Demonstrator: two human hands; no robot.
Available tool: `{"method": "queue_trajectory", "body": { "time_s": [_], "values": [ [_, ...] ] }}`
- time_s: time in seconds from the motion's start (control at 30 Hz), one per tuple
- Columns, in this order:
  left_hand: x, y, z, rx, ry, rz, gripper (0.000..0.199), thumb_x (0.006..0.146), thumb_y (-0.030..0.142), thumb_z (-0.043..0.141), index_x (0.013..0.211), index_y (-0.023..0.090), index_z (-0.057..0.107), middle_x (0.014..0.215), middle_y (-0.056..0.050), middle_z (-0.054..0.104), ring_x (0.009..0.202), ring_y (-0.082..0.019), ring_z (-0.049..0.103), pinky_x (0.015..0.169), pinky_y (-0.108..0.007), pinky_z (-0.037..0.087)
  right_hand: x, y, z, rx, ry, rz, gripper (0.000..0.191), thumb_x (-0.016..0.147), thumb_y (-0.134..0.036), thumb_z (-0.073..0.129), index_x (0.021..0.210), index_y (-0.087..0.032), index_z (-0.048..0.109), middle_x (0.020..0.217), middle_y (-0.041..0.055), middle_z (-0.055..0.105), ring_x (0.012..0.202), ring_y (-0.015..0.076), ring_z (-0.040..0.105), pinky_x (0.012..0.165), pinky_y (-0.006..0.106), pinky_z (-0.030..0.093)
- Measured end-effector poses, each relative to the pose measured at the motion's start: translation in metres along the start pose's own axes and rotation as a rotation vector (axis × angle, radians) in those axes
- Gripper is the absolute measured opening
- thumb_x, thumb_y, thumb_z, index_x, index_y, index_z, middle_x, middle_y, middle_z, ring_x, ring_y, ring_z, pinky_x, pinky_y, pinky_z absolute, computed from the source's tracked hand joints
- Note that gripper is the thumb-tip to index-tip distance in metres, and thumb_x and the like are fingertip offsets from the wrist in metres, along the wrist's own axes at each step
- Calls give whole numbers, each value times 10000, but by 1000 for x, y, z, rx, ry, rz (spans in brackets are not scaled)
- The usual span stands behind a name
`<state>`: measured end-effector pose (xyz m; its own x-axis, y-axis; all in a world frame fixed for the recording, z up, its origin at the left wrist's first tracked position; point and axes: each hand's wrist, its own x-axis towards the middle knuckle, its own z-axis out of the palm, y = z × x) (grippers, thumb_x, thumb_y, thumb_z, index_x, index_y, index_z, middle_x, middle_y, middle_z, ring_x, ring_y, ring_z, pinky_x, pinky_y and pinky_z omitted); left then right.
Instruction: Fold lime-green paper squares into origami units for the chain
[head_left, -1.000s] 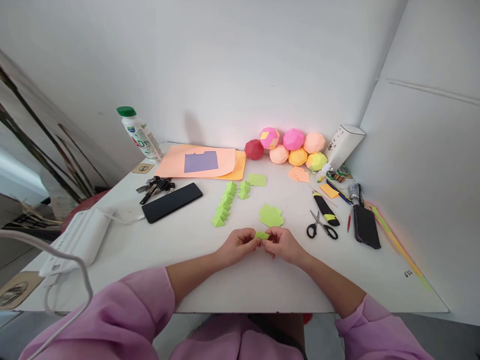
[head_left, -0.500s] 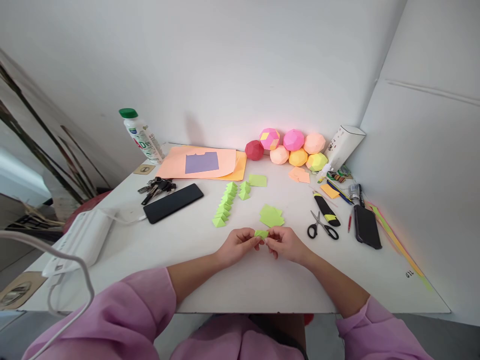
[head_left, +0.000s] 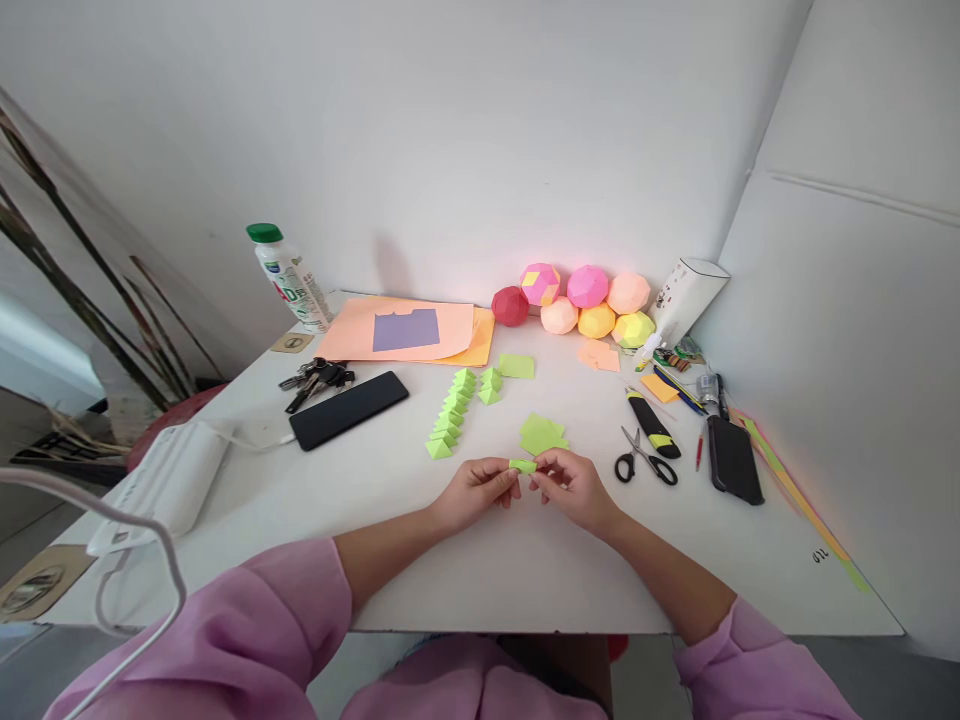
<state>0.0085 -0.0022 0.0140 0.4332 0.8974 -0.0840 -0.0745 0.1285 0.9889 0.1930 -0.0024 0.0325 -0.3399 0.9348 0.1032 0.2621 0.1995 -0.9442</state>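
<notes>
Between both hands, low over the middle of the table, is a small piece of folded green paper (head_left: 522,467). My left hand (head_left: 478,490) pinches its left end with thumb and fingers. At its right end my right hand (head_left: 576,488) pinches it too. Just beyond the hands lies a loose pile of flat green paper pieces (head_left: 543,433). To the left of that pile runs a row of folded green paper units (head_left: 452,412), with a shorter row (head_left: 490,386) beside it. A green paper rectangle (head_left: 517,366) lies behind.
Scissors (head_left: 636,457), a utility knife (head_left: 652,423) and a black case (head_left: 733,460) lie to the right. Faceted paper balls (head_left: 587,287) line the wall. On the left are a phone (head_left: 349,410), keys (head_left: 316,377), a bottle (head_left: 292,285) and a white power strip (head_left: 161,480) with a cable.
Both hands keep their pinch on the green paper, which has turned slightly and looks flatter in shape. The fingers have shifted a little. The whole view has tilted slightly.
</notes>
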Motion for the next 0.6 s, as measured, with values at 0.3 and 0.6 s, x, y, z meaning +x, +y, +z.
{"method": "queue_trajectory", "body": {
  "time_s": [0.3,0.6],
  "values": [
    [0,-2,0,-80,-12,-33,380,789,500,521,851,140,626,640,-15,604,524,-99,501,542,-238,414,0,5,-3,-254,-53,-346,136,823,-248,483,774,-209,603,822,77,617,730,168,582,580,288,503],
    [0,-4,-2,-113,-65,-47,450,777,467,561,1095,149,548,669,0,590,543,-96,495,581,-262,418,2,6,-3,-264,-80,-353,159,833,-288,517,791,-214,651,863,93,626,751,183,594,628,314,512]
  ]
}}
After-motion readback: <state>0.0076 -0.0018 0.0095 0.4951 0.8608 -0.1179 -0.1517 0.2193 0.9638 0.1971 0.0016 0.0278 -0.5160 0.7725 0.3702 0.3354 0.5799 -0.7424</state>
